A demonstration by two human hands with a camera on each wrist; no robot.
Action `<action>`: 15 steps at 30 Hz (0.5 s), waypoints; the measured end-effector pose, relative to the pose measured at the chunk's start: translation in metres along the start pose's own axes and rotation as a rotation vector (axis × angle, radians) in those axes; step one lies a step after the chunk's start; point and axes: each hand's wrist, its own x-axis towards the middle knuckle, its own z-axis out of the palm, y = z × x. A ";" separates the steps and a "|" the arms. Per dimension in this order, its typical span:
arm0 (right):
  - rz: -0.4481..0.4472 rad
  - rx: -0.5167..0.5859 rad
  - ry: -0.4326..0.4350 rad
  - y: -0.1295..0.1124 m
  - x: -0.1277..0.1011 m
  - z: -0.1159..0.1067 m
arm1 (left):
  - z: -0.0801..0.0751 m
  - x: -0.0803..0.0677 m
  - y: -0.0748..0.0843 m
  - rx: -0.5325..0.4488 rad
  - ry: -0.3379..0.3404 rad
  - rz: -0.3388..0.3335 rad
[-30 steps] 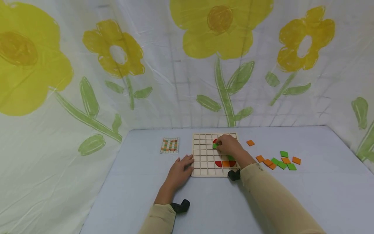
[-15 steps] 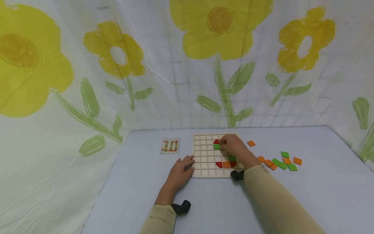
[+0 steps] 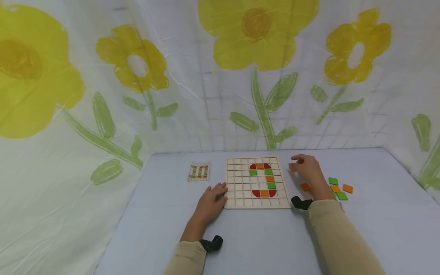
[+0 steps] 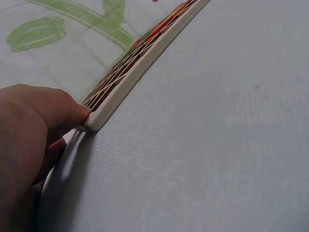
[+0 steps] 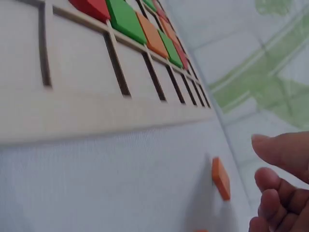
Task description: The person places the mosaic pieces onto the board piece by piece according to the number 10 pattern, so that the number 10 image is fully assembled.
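Observation:
A wooden grid board [image 3: 238, 202] lies on the table, with red, orange and green tiles set in its right part, forming a curved shape. My left hand [image 3: 210, 202] rests at the board's left edge; in the left wrist view its thumb [image 4: 72, 112] touches the board's corner. Beyond the board's right side, my right hand [image 3: 308, 171] hovers by a lone orange tile [image 5: 221, 179]. Thumb and fingers stand apart there, holding nothing. In the head view that hand partly covers the tile.
A small printed card [image 3: 198, 172] with a coloured grid pattern lies left of the board. Several loose tiles, such as a green one [image 3: 332, 180] and an orange one [image 3: 348, 188], are scattered at the right, some hidden by the right arm. A flower-printed curtain [image 3: 192, 114] stands behind the table.
My right hand has left the green tile in the board's second row and moved right to the lone orange tile, uncovering the tiled shape. The left hand has stayed put.

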 end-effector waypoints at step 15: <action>0.157 -0.025 -0.093 0.017 0.001 -0.003 | -0.001 -0.001 0.002 0.003 -0.013 -0.034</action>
